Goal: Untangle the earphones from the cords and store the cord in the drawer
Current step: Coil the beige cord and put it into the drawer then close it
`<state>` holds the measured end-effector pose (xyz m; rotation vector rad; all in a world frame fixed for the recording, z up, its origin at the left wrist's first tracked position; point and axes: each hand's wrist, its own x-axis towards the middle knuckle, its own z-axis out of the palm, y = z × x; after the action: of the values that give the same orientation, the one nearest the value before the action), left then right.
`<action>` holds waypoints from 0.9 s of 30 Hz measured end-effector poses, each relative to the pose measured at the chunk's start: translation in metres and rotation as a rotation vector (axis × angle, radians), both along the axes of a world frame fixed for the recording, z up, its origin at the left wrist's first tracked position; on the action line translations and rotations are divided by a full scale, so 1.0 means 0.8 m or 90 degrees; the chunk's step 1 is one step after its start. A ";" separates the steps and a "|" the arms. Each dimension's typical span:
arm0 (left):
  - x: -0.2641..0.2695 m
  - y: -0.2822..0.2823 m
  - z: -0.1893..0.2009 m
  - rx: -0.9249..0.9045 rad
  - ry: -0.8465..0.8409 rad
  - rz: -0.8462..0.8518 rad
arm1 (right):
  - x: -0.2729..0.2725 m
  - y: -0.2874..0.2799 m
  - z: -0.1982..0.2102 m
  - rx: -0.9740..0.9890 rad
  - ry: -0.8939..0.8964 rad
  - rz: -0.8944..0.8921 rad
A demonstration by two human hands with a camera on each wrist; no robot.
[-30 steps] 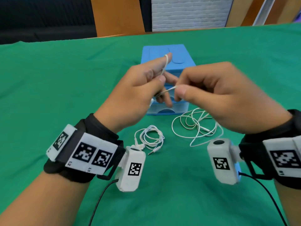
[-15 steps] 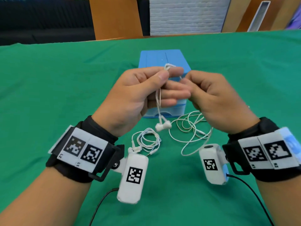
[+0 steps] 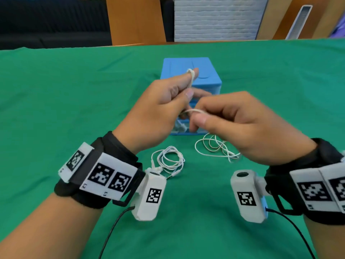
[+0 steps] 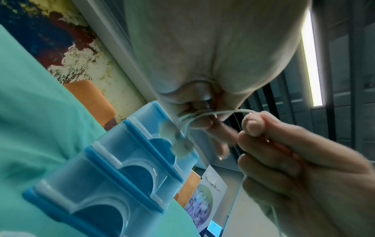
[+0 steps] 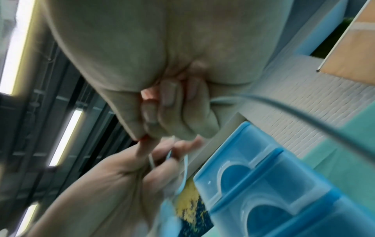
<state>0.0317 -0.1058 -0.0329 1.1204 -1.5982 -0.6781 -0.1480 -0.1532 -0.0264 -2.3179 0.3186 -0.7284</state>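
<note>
Left hand [image 3: 156, 116] holds the white earphone cord [image 3: 190, 79], looped over its raised forefinger. Right hand [image 3: 240, 124], just beside it, pinches the same cord in a narrow grip. Only the left wrist view shows the earbuds [image 4: 180, 144] hanging below the left grip, before the blue drawer unit [image 3: 192, 71]. Two loose cord coils [image 3: 168, 159] lie on the counter [image 3: 56, 109] beneath both hands.

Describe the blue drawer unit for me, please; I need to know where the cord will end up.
The blue drawer unit stands upright on the green tablecloth, beyond both hands and partly hidden by them. It looks like plastic: an opaque blue frame and flat top with shallow moulded grooves, and translucent stacked drawer fronts with rounded finger recesses. The drawers visible look closed. A loose white cord lies on the cloth just in front of its base.
</note>
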 end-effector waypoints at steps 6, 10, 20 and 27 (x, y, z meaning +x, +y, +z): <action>0.000 0.003 0.001 0.076 0.019 -0.090 | -0.009 -0.027 -0.002 -0.022 -0.160 -0.188; 0.003 0.000 0.001 0.113 0.092 -0.113 | -0.007 -0.032 -0.007 0.001 -0.197 -0.231; 0.001 0.001 0.008 0.071 0.392 -0.110 | 0.001 -0.031 -0.026 0.021 -0.001 -0.180; 0.006 -0.002 0.001 0.025 0.337 -0.015 | 0.011 -0.005 -0.020 0.012 0.097 -0.027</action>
<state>0.0363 -0.1078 -0.0321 0.8558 -1.1493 -0.9358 -0.1389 -0.1570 -0.0428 -2.3605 0.4425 -0.5675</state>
